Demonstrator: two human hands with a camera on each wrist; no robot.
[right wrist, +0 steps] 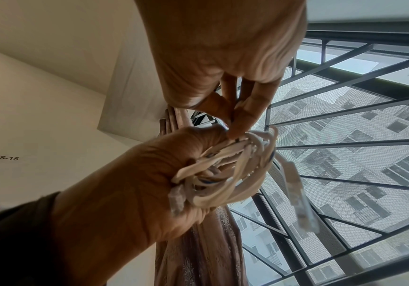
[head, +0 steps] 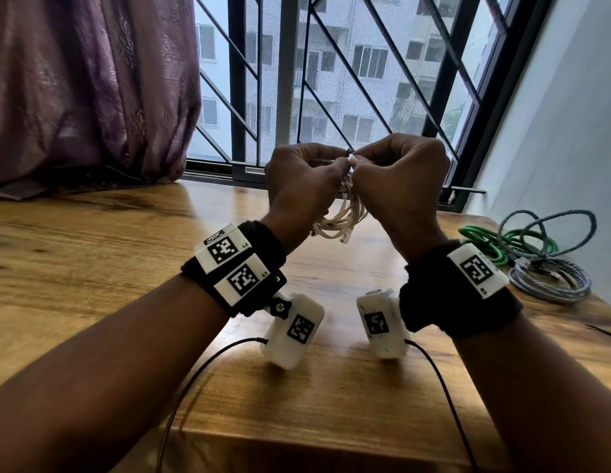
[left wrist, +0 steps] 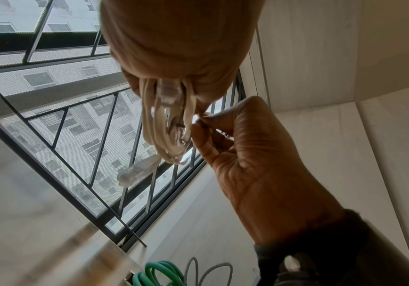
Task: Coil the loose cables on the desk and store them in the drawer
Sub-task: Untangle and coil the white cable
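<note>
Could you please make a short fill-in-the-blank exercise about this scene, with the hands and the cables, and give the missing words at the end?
1. Both hands hold the coiled white cable above the wooden ____.
2. The green cable lies on the desk on the person's ____ side.
3. The left hand grips the white cable, and the right hand pinches it at the ____ of the coil.
4. The grey cable lies on the desk, touched by ____ hand.

Missing words: desk; right; top; neither
</note>
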